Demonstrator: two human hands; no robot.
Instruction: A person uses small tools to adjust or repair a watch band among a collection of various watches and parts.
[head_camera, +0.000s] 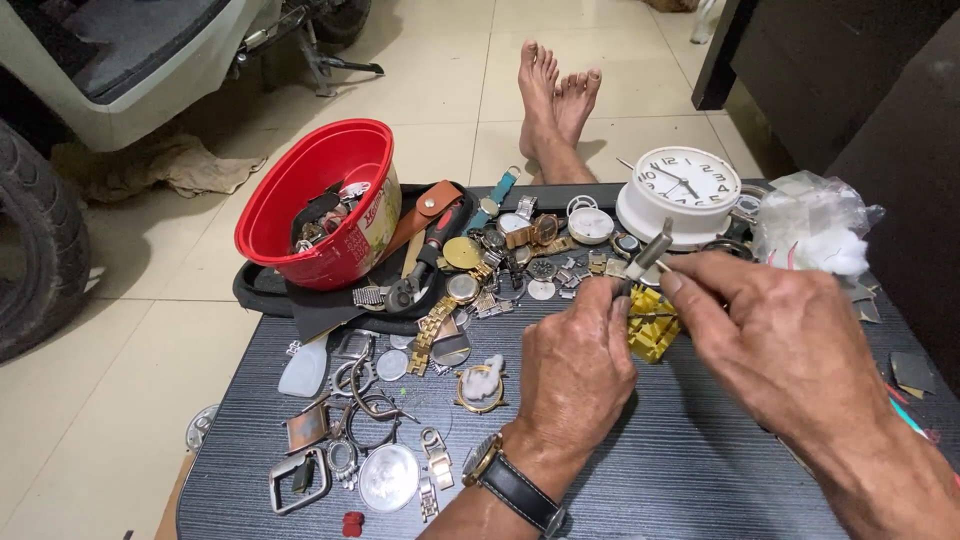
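My left hand (575, 365), with a wristwatch on a dark strap (510, 482), rests over the dark table (680, 470) and pinches the lower end of a thin metal tool (648, 252). From the right, my right hand (775, 340) meets it, fingertips closed on the same tool or a small part; which one I cannot tell. Just beneath the fingers sits a yellow plastic holder block (652, 325). What lies in the block is hidden by my fingers.
A red bowl (310, 170) of parts stands at the back left beside red-handled pliers (432, 250). Watch faces, bands and case parts (400, 390) litter the table's left half. A white round clock (680, 190) and a clear bag (815, 220) sit at the back right. Bare feet (555, 100) rest on the tiled floor.
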